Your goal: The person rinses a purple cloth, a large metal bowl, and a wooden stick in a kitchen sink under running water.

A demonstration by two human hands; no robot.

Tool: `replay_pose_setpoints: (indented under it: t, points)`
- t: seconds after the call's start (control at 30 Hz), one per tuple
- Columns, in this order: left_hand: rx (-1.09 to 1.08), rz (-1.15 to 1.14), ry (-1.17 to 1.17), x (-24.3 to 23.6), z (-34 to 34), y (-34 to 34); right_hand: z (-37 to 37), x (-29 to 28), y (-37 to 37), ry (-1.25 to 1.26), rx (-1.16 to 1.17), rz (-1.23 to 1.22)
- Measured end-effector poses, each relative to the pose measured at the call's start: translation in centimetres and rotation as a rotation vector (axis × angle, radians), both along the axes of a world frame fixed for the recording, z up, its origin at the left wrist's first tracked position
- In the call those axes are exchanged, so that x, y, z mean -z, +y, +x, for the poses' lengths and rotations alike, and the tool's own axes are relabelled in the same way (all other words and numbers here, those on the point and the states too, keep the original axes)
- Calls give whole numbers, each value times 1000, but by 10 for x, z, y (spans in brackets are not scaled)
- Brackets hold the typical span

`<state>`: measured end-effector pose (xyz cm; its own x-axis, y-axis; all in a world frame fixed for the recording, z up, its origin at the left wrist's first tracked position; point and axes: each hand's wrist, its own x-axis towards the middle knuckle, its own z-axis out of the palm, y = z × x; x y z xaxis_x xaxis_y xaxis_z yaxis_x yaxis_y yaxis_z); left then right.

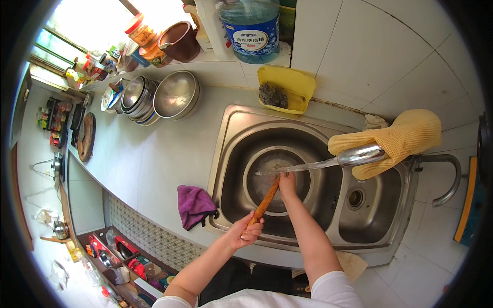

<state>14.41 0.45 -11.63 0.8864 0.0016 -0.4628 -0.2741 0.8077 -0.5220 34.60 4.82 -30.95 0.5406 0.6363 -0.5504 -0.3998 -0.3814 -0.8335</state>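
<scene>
A brown wooden rolling pin (266, 200) slants over the large bowl of the steel sink (220, 169). My left hand (244, 232) is wrapped round its lower end, near the sink's front edge. Further in, my right hand (287, 186) is closed at the pin's upper end, its fingertips partly hidden by the wrist and running water. The stream (308, 167) pours leftward from the chrome tap (361, 154) across that end. Below, a round metal basin (251, 201) sits in the sink bowl.
A yellow mesh cloth (408, 136) drapes over the tap. Behind the sink stands a yellow tray (298, 92) with a steel scourer (273, 95). A purple cloth (195, 206) hangs over the counter's front edge. Metal bowls (176, 95) stand at the back left. The small sink bowl (370, 220) lies right.
</scene>
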Motion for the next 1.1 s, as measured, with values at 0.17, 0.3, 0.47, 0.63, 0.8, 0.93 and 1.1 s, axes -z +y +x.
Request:
replay_pose_setpoints:
  t: [0.17,0.3,0.47,0.63,0.8,0.93,1.1]
  points:
    - [-90,64,317,5,8,16,4,2,-25,-1070,-451,-60]
    - [-32,182,497,25,25,27,4,-35,-25,-520,-466,-111]
    - [-33,340,715,39,41,46,-34,-159,-51,-302,-606,492]
    - [-91,350,470,60,45,44,-52,-155,-45,-702,-810,322]
    - [89,327,526,10,60,38,-7,-81,-9,-542,-699,-18]
    - [446,882,757,-17,25,36,10,-92,-18,-671,-484,-19]
    - [663,1361,974,-23,3,26,21,-147,-48,-1155,-643,-1]
